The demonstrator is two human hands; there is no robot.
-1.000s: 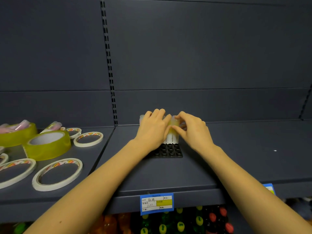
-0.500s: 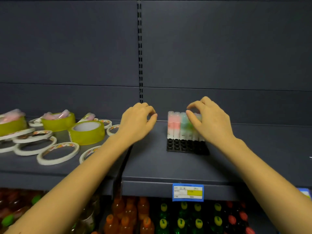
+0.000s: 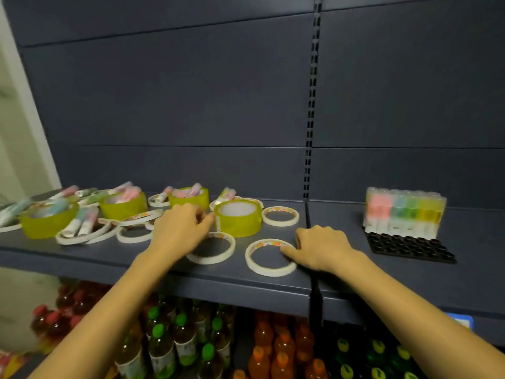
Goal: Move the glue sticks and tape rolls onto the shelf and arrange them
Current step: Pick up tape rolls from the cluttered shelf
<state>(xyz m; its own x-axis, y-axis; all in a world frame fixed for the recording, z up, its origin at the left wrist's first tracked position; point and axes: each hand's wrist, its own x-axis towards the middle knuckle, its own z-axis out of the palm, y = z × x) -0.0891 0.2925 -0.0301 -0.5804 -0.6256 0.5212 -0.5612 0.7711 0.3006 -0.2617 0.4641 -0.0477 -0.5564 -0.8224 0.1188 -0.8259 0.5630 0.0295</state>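
Both hands low over the dark grey metal shelf (image 3: pixel 103 258).
Left hand (image 3: pixel 180 231), fingers curled, touches the yellow-green tape roll (image 3: pixel 237 218); right hand (image 3: pixel 322 248) fingertips press the thin white tape ring (image 3: pixel 270 257). Print unreadable.

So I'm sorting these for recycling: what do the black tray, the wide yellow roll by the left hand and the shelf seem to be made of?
Black tray: likely moulded plastic, matte, with a grid of round sockets. Wide yellow roll: seemingly translucent glossy plastic tape wound on a pale core, perhaps card. Shelf: probably painted sheet metal, dull grey, with a thin folded front lip.
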